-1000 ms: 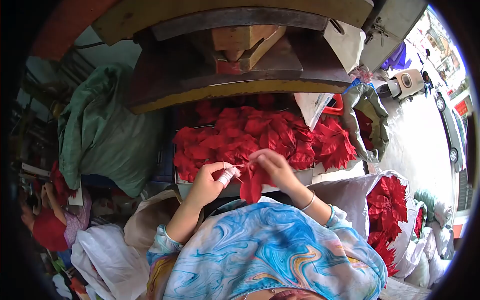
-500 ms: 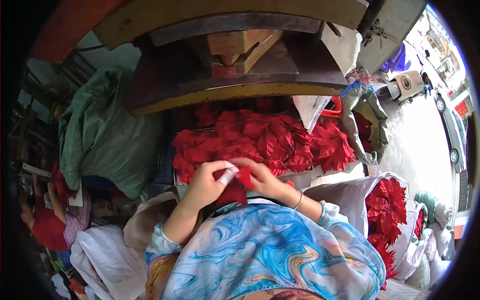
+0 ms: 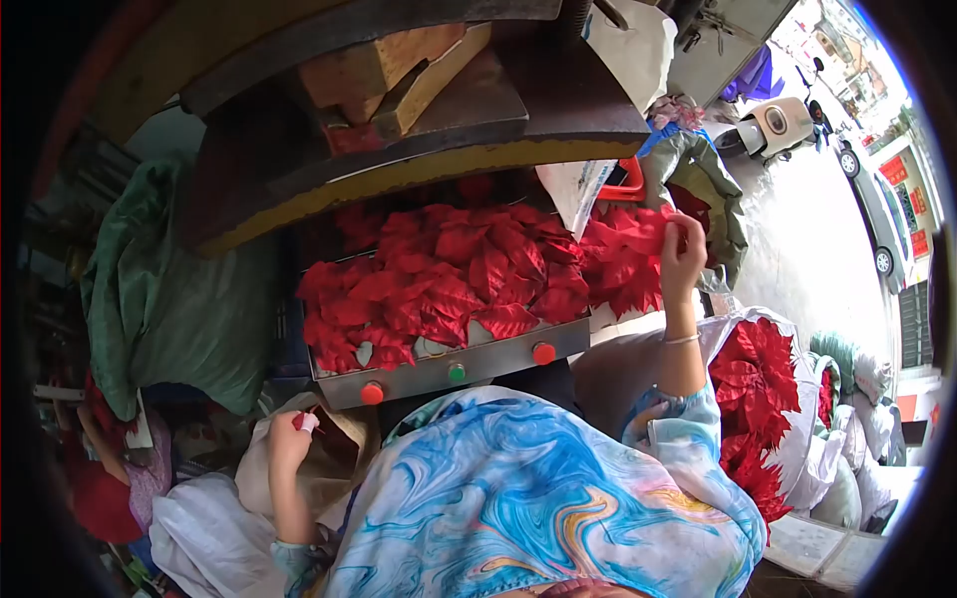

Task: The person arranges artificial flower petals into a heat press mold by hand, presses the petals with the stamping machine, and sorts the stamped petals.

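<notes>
My right hand is raised at the right end of the metal tray. Its fingers are closed on the edge of a red fabric poinsettia lying there. Low on the left, my left hand is over the mouth of a tan sack. One of its fingers has white wrapping, and a small red piece shows at the closed fingertips. Between the hands, many red fabric petals are heaped on the metal tray, which has red and green buttons on its front.
A heavy press plate overhangs the petals. A green sack stands left; a white sack of red poinsettias is at right. Behind my right hand are an open grey-green sack and red basket. Another person sits far left.
My hands, together over my lap with a red piece before, have parted. The left went down to the tan sack, the right up to the poinsettia. The view has turned somewhat.
</notes>
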`<state>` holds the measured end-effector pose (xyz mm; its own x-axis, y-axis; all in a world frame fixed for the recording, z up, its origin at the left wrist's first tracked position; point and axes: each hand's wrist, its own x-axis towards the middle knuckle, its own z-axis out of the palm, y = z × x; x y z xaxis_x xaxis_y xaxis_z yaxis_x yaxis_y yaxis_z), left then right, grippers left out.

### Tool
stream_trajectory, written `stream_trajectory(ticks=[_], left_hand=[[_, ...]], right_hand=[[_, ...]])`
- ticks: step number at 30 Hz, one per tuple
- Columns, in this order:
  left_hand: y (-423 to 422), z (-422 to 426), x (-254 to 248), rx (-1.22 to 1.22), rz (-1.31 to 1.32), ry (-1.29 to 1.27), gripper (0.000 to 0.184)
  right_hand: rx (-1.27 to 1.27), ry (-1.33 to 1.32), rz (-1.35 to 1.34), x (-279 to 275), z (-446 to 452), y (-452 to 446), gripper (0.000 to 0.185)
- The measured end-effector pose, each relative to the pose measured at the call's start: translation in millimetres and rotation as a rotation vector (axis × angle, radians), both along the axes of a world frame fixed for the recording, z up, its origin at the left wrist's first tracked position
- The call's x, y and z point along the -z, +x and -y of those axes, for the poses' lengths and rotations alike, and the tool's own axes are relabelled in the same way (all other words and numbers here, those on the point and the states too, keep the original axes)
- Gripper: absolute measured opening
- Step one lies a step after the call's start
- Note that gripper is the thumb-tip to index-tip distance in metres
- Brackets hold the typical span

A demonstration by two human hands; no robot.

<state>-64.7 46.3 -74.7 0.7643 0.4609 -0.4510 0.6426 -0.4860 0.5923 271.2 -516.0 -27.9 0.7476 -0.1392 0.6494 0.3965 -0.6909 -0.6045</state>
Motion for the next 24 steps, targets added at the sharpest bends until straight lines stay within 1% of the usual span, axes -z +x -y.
stream_trajectory(ticks=[1,2,3,4,5,7,8,9,11,12,13,14,15,16,17,19,20,21,22,23,24], left_hand=[[-14.9,-7.2,17.3,0.001,-0.188,0.119,0.019],[-27.8,-8.5,30.8,0.075,-0.254,0.268,0.023],[-37.5,-10.3,45.5,0.150,-0.315,0.417,0.030],[-50.3,-20.5,66.8,0.164,-0.425,0.426,0.040],[-63.3,-26.2,85.3,0.155,-0.428,0.427,0.040],[-85.7,-32.5,107.1,0.086,-0.392,0.386,0.044],[-90.0,-28.3,104.6,0.060,-0.360,0.397,0.041],[-89.1,-26.8,100.8,0.058,-0.364,0.398,0.041],[-78.3,-22.1,93.0,-0.074,-0.335,0.348,0.032],[-69.3,-14.0,82.6,-0.078,-0.338,0.346,0.032],[-55.7,-1.1,66.4,-0.105,-0.104,0.378,0.027],[-40.0,12.7,50.9,-0.128,0.130,0.407,0.024],[-21.6,26.7,38.7,-0.092,0.277,0.395,0.022],[-1.5,42.5,26.0,-0.057,0.425,0.382,0.020],[18.9,60.8,10.8,-0.018,0.480,0.337,0.017],[53.6,91.2,-5.9,0.109,0.603,0.261,0.019],[70.4,108.8,-21.4,0.202,0.625,0.247,0.023],[83.5,121.2,-21.8,0.297,0.653,0.238,0.031],[99.2,135.4,-25.1,0.417,0.772,0.246,0.041],[114.8,149.0,-30.9,0.535,0.815,0.199,0.051],[126.6,163.0,-34.1,0.616,0.812,0.125,0.061]], right_hand=[[-0.053,-0.131,-0.048,21.1,5.7,10.8,0.015],[-0.121,-0.067,-0.179,55.8,13.7,21.8,0.026],[-0.155,-0.119,-0.255,69.4,13.4,21.9,0.040],[-0.108,-0.177,-0.173,75.2,10.8,22.3,0.044],[-0.058,-0.234,-0.093,78.4,7.8,22.7,0.048],[0.012,-0.253,-0.041,63.5,-0.4,16.1,0.054],[0.105,-0.347,0.076,47.0,-13.2,7.5,0.045],[0.101,-0.346,0.074,37.7,-21.9,-0.4,0.045],[-0.026,-0.378,0.085,24.4,-37.8,-18.0,0.030],[-0.155,-0.287,0.024,21.2,-56.5,-31.3,0.015],[-0.252,-0.320,-0.041,22.0,-75.7,-46.9,0.012],[-0.312,-0.301,-0.211,18.6,-98.3,-67.5,0.017],[-0.328,-0.430,-0.367,22.7,-112.5,-82.9,0.025],[-0.343,-0.509,-0.476,39.1,-120.9,-91.0,0.029],[-0.366,-0.532,-0.535,53.7,-126.1,-97.6,0.027],[-0.388,-0.465,-0.508,62.0,-131.6,-101.8,0.020],[-0.394,-0.464,-0.502,59.2,-132.5,-99.9,0.020],[-0.399,-0.411,-0.536,54.1,-130.9,-101.1,0.019],[-0.399,-0.357,-0.571,48.5,-129.2,-103.3,0.018],[-0.395,-0.358,-0.571,42.2,-128.3,-105.9,0.018],[-0.453,-0.286,-0.634,34.1,-127.1,-108.0,0.018]])
